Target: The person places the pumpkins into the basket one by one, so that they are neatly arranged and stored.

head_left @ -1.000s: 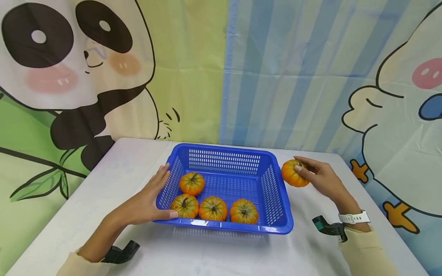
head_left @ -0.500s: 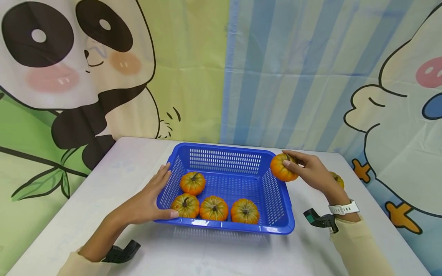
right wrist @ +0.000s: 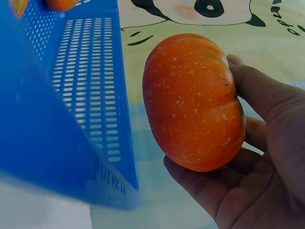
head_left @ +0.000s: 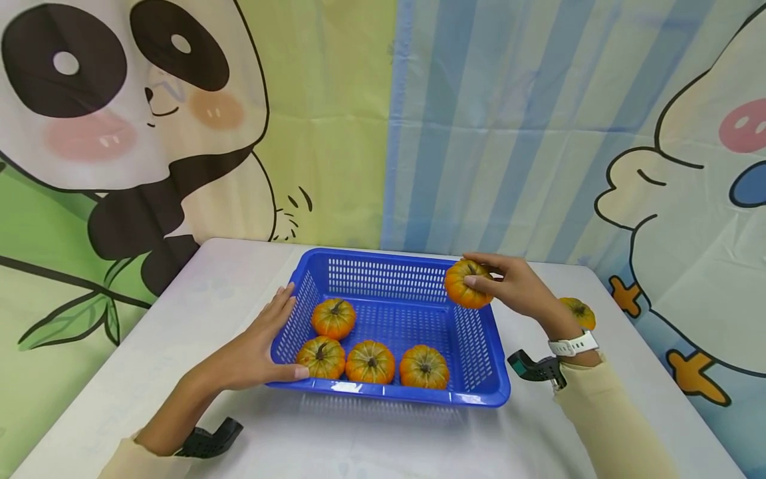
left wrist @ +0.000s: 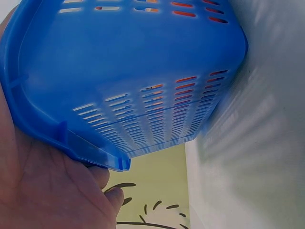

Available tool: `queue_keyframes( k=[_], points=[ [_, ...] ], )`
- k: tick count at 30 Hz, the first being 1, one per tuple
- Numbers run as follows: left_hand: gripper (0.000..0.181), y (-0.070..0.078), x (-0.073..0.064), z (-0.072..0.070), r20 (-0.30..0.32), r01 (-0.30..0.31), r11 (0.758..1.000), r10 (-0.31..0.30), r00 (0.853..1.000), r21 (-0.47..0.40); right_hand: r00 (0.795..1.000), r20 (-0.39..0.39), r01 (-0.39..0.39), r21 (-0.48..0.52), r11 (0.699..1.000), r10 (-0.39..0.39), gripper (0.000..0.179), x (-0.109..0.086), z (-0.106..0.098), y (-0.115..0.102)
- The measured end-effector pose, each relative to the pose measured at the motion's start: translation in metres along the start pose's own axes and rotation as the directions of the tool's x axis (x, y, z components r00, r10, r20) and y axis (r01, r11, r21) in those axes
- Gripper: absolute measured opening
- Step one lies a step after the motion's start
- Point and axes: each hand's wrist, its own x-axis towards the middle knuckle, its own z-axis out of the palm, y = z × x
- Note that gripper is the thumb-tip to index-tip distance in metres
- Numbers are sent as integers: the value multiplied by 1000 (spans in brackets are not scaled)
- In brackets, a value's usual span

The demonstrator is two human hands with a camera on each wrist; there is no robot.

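Note:
A small orange pumpkin [head_left: 464, 287] is held in my right hand [head_left: 516, 285], thumb on one side and fingers on the other. It hangs above the right rear part of a blue plastic basket [head_left: 389, 259]. The right wrist view has this pumpkin [right wrist: 190, 102] up close, its speckled orange skin toward the camera. My left hand [head_left: 257, 349] rests on the basket's front left corner, fingers straight along the left rim and thumb on the front rim. In the left wrist view the palm [left wrist: 52, 186] lies against the basket's rim. Several pumpkins [head_left: 370, 362] sit inside, on the left and along the front.
Another pumpkin [head_left: 578, 313] lies on the white table [head_left: 383, 439], right of the basket and behind my right wrist. Beyond the table hangs a cartoon-printed curtain [head_left: 335, 133]. A white band [head_left: 573, 344] circles the right wrist.
My right hand has carried its pumpkin leftward and up, from outside the basket's right rim to over the basket. The pumpkin on the table has come into view. My left hand stays in place.

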Motion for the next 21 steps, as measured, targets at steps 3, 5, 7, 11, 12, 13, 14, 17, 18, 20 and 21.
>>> queue_keyframes(
  k=[3, 5, 7, 11, 12, 13, 14, 17, 18, 20, 21],
  points=[
    [116, 0, 0, 0, -1, -3, 1000, 3, 1000, 1, 1000, 14, 7, 4, 1000, -7, 51, 4, 2, -2],
    [115, 0, 0, 0, 0, -6, 1000, 6, 1000, 3, 1000, 21, 15, 4, 1000, -15, 52, 7, 5, -4],
    [115, 0, 0, 0, 0, -8, 1000, 8, 1000, 2, 999, 28, 16, -4, 1000, -16, 52, 11, 8, -6],
    [115, 0, -1, -1, -5, -14, 1000, 14, 1000, -3, 999, 52, 4, -11, 1000, -3, 54, 21, 17, -10],
    [115, 0, -1, -1, -6, -15, 1000, 15, 1000, -4, 998, 58, 4, -16, 1000, -3, 54, 24, 20, -11],
    [115, 0, -1, -1, -7, -17, 1000, 17, 1000, -5, 998, 66, 9, -13, 1000, -8, 54, 26, 22, -12],
    [115, -1, -1, -1, -7, -18, 1000, 18, 1000, -6, 997, 72, 17, -16, 1000, -15, 54, 28, 24, -14],
    [115, -1, -1, -1, -7, -15, 1000, 15, 1000, -9, 996, 86, 31, -13, 999, -30, 53, 33, 30, -17],
    [115, -1, -1, -1, -6, -15, 1000, 15, 1000, -10, 995, 93, 43, -17, 999, -41, 53, 35, 31, -19],
    [115, 0, -1, 0, -4, -14, 1000, 14, 1000, -11, 994, 102, 51, -15, 999, -49, 53, 37, 33, -21],
    [115, 0, -1, 0, -3, -14, 1000, 14, 1000, -11, 993, 106, 52, -15, 999, -50, 53, 39, 35, -22]
  ],
)
